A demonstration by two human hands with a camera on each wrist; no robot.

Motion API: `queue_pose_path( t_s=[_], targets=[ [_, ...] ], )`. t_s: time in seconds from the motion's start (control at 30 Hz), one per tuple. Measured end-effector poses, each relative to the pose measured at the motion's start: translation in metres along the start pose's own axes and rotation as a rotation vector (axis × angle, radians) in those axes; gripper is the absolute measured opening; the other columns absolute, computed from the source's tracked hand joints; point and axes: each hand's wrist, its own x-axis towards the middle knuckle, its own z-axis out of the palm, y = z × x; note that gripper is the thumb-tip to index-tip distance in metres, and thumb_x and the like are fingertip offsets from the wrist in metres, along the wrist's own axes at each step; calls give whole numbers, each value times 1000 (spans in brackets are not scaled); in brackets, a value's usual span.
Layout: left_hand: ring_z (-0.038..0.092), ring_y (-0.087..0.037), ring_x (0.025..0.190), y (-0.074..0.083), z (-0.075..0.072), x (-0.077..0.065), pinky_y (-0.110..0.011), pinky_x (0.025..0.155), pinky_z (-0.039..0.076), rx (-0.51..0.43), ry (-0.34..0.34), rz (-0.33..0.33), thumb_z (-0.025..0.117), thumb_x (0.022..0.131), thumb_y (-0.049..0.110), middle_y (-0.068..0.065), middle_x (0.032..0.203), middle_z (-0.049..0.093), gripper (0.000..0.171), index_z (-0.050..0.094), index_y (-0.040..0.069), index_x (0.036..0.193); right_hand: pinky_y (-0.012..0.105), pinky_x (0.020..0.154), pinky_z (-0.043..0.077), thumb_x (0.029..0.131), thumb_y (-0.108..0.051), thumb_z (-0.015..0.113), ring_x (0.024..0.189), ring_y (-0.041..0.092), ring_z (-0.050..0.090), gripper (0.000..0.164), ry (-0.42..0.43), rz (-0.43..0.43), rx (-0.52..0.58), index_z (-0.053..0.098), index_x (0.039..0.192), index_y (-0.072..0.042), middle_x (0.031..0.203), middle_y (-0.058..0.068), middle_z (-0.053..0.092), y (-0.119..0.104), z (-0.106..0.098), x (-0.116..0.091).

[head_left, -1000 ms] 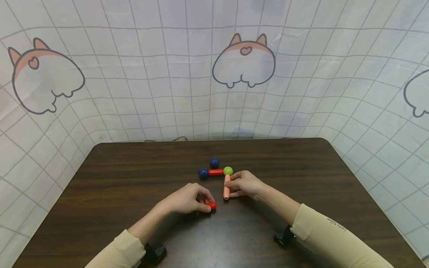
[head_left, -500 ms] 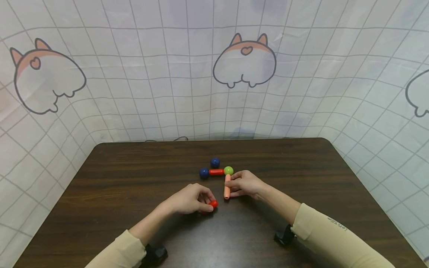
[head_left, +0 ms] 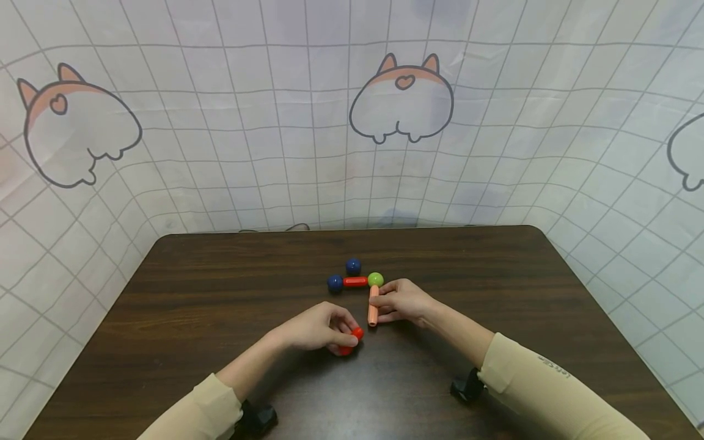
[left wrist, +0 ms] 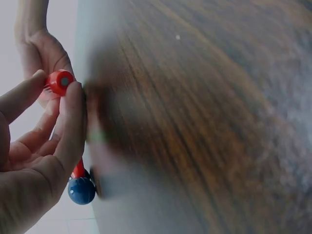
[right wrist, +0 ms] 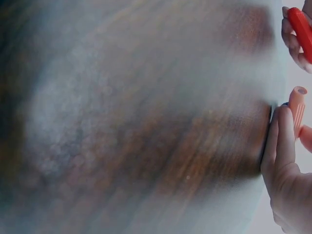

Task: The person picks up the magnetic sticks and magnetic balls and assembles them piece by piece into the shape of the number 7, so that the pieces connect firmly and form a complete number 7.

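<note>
My left hand (head_left: 319,330) pinches a red magnetic rod (left wrist: 60,83) between thumb and fingers; its round end shows a grey metal disc in the left wrist view. Fingers cover the rod's middle in the head view. My right hand (head_left: 404,302) pinches a salmon-orange magnetic rod (head_left: 373,313), whose near end shows a hole. The far end of this rod meets a lime-green ball (head_left: 376,279). From that ball a second red rod (head_left: 355,282) runs left to a dark blue ball (head_left: 335,283), forming a corner shape.
Another dark blue ball (head_left: 353,266) lies just behind the joined pieces. All of it is on a dark wood-grain table (head_left: 220,263) with a white grid-patterned curtain (head_left: 264,153) hanging behind. Black wrist cameras sit under both sleeves.
The left hand has shifted slightly right and turned its red rod, so more of it shows beyond the fingers. The right hand and the joined pieces have stayed put.
</note>
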Motion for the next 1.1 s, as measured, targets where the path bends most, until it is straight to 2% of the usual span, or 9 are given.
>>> queue_pose_path(
  t_s=[0.2, 0.57, 0.73, 1.1],
  targets=[
    [70, -21, 80, 1, 2, 1, -39, 75, 60, -119, -2, -32, 71, 98, 8, -11, 95, 68, 21, 66, -5, 113, 36, 79, 59, 100, -4, 66, 87, 20, 71, 45, -10, -6, 9, 45, 133, 17, 112, 22, 64, 0, 0, 0],
    [71, -19, 79, -1, 8, 10, -38, 76, 60, -291, -9, -102, 70, 98, 5, -12, 91, 68, 22, 62, -8, 113, 36, 79, 59, 100, -6, 66, 87, 20, 70, 46, -12, -2, 4, 45, 135, 16, 111, 21, 63, 1, -1, 1],
    [71, -18, 79, -1, 10, 13, -37, 77, 60, -332, -34, -128, 69, 99, 5, -10, 90, 68, 21, 62, -9, 113, 36, 79, 59, 100, -5, 66, 88, 21, 70, 46, -16, -5, 7, 45, 135, 17, 111, 22, 63, 1, -1, 1],
    [72, -19, 79, 1, 16, 18, -37, 79, 59, -375, -20, -163, 67, 100, 4, -11, 89, 69, 18, 64, -9, 111, 36, 79, 59, 100, -6, 66, 88, 21, 71, 44, -11, -9, 5, 47, 133, 16, 111, 22, 64, 1, -1, 1]
  ],
)
